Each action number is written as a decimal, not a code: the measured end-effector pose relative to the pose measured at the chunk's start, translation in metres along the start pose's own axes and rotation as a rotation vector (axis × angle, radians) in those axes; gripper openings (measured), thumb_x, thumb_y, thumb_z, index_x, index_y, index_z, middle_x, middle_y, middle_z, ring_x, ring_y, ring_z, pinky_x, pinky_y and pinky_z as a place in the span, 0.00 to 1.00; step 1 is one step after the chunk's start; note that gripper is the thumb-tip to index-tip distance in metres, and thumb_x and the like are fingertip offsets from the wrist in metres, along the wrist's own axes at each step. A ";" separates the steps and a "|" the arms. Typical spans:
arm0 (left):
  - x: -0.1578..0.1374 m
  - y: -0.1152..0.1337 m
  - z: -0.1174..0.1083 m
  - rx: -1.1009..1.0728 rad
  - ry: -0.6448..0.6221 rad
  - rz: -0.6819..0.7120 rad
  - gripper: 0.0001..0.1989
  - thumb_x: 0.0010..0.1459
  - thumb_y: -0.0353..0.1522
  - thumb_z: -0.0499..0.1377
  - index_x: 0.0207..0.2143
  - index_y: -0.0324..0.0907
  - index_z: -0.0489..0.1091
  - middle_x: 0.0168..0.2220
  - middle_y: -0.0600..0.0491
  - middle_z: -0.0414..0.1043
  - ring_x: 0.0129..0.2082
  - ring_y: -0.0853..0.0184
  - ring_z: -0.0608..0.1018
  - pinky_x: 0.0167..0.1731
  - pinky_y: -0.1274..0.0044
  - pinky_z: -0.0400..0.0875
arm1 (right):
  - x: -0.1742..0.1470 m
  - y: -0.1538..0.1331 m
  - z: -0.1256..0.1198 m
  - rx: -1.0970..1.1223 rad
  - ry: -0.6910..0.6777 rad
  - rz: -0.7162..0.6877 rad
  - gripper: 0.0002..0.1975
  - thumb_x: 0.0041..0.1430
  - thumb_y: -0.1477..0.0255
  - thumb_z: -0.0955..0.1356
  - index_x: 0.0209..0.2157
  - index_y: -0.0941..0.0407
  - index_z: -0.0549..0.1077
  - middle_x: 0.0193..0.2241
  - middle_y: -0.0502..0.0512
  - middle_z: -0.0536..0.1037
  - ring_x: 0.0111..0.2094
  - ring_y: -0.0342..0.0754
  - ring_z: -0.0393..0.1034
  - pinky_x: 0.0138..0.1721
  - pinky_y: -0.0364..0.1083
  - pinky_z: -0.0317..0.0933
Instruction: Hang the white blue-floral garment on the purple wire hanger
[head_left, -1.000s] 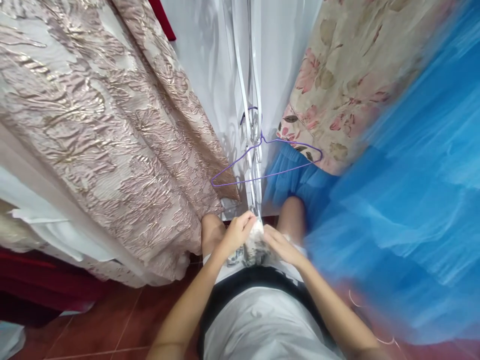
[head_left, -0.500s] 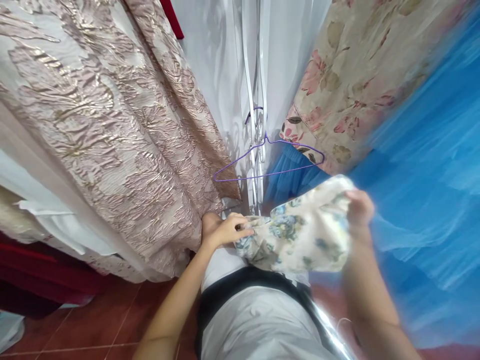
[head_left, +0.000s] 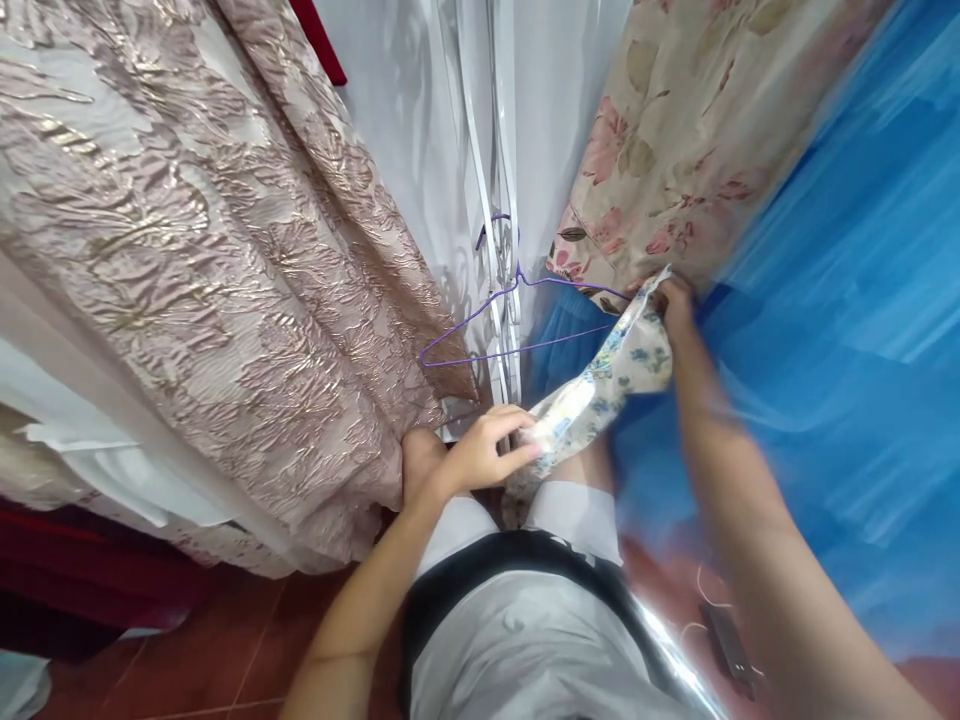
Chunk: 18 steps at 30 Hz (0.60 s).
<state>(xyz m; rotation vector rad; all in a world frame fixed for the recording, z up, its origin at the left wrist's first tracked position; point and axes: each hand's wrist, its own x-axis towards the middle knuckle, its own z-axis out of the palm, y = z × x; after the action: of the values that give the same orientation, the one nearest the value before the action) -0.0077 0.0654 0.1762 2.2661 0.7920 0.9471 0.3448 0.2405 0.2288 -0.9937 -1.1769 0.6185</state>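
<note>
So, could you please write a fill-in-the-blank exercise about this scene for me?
The hanger is ____ in colour.
The left hand and the right hand hold the cloth; the one farther from the shirt is the ____ hand.
The large fabric at the right edge of the picture is ____ in colour.
The big flowers on the beige fabric are ____ in colour.

Missing words: purple; right; blue; pink.

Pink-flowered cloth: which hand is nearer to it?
Right: the right hand appears over the lower end of the pink-flowered cloth; the left hand sits farther off, below and left of it.
</note>
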 end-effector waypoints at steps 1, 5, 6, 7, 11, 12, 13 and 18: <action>0.002 0.005 0.007 -0.015 -0.025 0.012 0.11 0.62 0.40 0.62 0.39 0.42 0.73 0.42 0.47 0.77 0.46 0.58 0.76 0.52 0.69 0.68 | 0.005 -0.001 0.003 0.013 -0.057 0.041 0.16 0.63 0.66 0.65 0.21 0.53 0.68 0.23 0.55 0.76 0.29 0.44 0.72 0.32 0.45 0.63; 0.001 0.000 0.012 -0.077 -0.032 -0.072 0.13 0.60 0.42 0.62 0.34 0.41 0.70 0.36 0.50 0.73 0.39 0.62 0.74 0.42 0.73 0.69 | 0.011 -0.013 0.028 0.023 -0.269 0.158 0.15 0.58 0.63 0.70 0.22 0.53 0.66 0.18 0.47 0.70 0.20 0.42 0.64 0.24 0.43 0.59; -0.003 -0.007 0.008 -0.095 -0.007 -0.117 0.14 0.60 0.43 0.62 0.33 0.41 0.69 0.33 0.52 0.71 0.36 0.64 0.73 0.39 0.75 0.68 | 0.009 -0.017 0.034 0.015 -0.316 0.183 0.14 0.55 0.63 0.72 0.23 0.54 0.67 0.17 0.46 0.70 0.19 0.42 0.62 0.22 0.42 0.58; -0.008 -0.014 0.003 -0.107 0.025 -0.160 0.15 0.60 0.44 0.61 0.32 0.41 0.68 0.31 0.53 0.69 0.33 0.66 0.71 0.36 0.76 0.66 | 0.006 -0.023 0.040 0.001 -0.359 0.208 0.13 0.54 0.64 0.73 0.24 0.54 0.69 0.17 0.45 0.70 0.18 0.41 0.61 0.20 0.42 0.56; -0.031 -0.051 -0.031 -0.029 0.150 -0.274 0.17 0.63 0.45 0.58 0.30 0.41 0.65 0.29 0.56 0.65 0.31 0.68 0.69 0.35 0.78 0.64 | -0.011 -0.047 0.048 -0.082 -0.542 0.333 0.14 0.53 0.64 0.76 0.25 0.56 0.72 0.16 0.47 0.72 0.16 0.41 0.62 0.16 0.40 0.53; -0.035 -0.061 -0.040 -0.004 0.167 -0.293 0.17 0.63 0.46 0.58 0.31 0.41 0.66 0.29 0.56 0.66 0.32 0.68 0.69 0.35 0.78 0.64 | -0.015 -0.053 0.047 -0.088 -0.574 0.359 0.15 0.53 0.63 0.77 0.25 0.56 0.73 0.16 0.48 0.73 0.16 0.41 0.62 0.16 0.40 0.53; -0.038 -0.072 -0.049 0.005 0.182 -0.313 0.18 0.63 0.47 0.57 0.32 0.41 0.66 0.30 0.56 0.67 0.33 0.68 0.69 0.35 0.78 0.64 | -0.019 -0.057 0.046 -0.089 -0.605 0.385 0.16 0.53 0.61 0.78 0.25 0.57 0.74 0.17 0.49 0.74 0.16 0.42 0.64 0.16 0.40 0.55; -0.026 -0.127 -0.081 -0.093 0.343 -0.346 0.22 0.61 0.52 0.57 0.36 0.41 0.65 0.36 0.52 0.71 0.36 0.66 0.72 0.37 0.77 0.68 | -0.024 -0.059 0.047 -0.073 -0.715 0.490 0.17 0.50 0.60 0.79 0.27 0.59 0.78 0.23 0.57 0.81 0.21 0.47 0.73 0.22 0.43 0.66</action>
<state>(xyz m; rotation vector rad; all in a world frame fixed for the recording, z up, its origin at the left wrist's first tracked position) -0.1224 0.1543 0.1276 1.8289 1.2136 1.1880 0.2875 0.2078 0.2727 -1.1741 -1.5887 1.4091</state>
